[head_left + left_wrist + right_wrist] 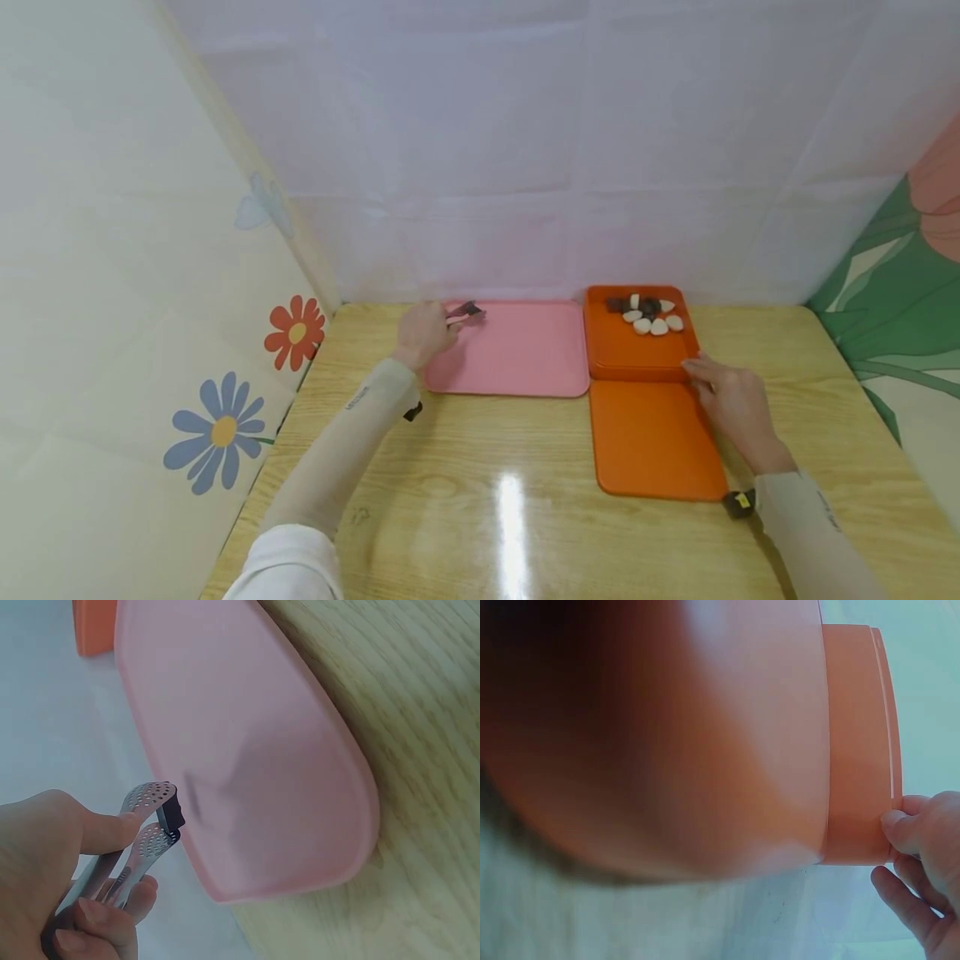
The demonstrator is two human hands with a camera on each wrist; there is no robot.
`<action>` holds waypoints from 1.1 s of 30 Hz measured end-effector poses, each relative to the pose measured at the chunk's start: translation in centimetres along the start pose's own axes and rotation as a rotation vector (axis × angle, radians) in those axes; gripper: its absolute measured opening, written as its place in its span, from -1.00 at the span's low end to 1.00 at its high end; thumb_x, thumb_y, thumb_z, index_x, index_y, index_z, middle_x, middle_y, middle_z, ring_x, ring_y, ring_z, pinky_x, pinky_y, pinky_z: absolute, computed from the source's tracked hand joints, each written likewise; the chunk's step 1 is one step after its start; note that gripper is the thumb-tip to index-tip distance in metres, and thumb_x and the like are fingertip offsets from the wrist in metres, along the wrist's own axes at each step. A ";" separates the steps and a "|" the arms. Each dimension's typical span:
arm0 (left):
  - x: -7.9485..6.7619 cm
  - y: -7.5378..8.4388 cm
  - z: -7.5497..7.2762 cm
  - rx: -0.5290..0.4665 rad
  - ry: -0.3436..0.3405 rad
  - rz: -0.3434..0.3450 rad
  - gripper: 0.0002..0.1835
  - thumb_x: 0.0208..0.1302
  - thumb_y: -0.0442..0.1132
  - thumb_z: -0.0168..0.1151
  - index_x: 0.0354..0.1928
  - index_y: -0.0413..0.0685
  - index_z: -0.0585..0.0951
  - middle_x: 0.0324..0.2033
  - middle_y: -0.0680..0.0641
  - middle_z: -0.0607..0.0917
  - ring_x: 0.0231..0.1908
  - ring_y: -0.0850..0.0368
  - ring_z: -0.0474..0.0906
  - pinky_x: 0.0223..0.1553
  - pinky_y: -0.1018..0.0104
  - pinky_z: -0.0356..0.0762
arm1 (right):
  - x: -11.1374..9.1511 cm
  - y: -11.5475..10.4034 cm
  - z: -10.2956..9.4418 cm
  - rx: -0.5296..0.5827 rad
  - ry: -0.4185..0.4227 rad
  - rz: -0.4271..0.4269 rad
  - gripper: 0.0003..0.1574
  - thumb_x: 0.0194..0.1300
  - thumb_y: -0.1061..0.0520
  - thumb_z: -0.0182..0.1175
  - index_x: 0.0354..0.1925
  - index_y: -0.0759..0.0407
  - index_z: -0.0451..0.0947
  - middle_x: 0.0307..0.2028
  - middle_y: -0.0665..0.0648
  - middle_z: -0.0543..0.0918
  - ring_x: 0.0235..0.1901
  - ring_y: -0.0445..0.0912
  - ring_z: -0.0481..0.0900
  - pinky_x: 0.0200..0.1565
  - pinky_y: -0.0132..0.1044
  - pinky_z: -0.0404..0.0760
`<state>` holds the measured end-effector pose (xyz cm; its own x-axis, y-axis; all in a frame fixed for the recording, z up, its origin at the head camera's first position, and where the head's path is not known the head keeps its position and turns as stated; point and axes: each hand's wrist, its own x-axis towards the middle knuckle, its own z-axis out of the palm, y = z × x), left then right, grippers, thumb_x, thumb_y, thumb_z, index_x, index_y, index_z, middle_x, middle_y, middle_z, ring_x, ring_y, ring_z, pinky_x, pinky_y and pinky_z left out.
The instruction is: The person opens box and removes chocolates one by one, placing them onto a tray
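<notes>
My left hand (423,335) grips metal tongs (150,796) with perforated ends, over the left end of the pink tray (525,354). A small black block (171,813) is caught between the tong ends, above the tray's surface. At the right, my right hand (737,408) pinches the near right corner of the orange box (618,354); in the right wrist view, thumb and fingers meet on its rim. Inside the box lie several white pieces (658,327) and some dark pieces (649,307), gathered toward the back.
A flat orange lid or tray (656,442) lies directly in front of the box. The pink tray adjoins the box's left side. Pale sheeting (465,167) rises behind the wooden table (450,500), and flower-printed sheets stand at both sides.
</notes>
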<state>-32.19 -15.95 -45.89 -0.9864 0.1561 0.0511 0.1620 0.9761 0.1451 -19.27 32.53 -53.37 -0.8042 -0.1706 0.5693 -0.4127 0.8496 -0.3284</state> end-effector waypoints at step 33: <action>0.1 -1.3 0.4 -0.027 0.060 -0.024 -0.54 0.43 0.13 0.39 -0.34 -0.18 0.70 -0.33 -0.18 0.72 -0.51 0.01 0.55 -0.59 0.20 0.47 | 0.2 0.0 0.0 0.000 -0.010 0.011 -0.56 0.11 0.56 0.46 0.00 0.41 0.78 -0.03 0.39 0.80 0.04 0.33 0.76 -0.06 0.28 0.70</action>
<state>-32.48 -17.12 -46.51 -0.9868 0.1227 0.1060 0.1399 0.9749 0.1734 -19.45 32.48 -53.26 -0.8129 -0.1660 0.5583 -0.4039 0.8512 -0.3350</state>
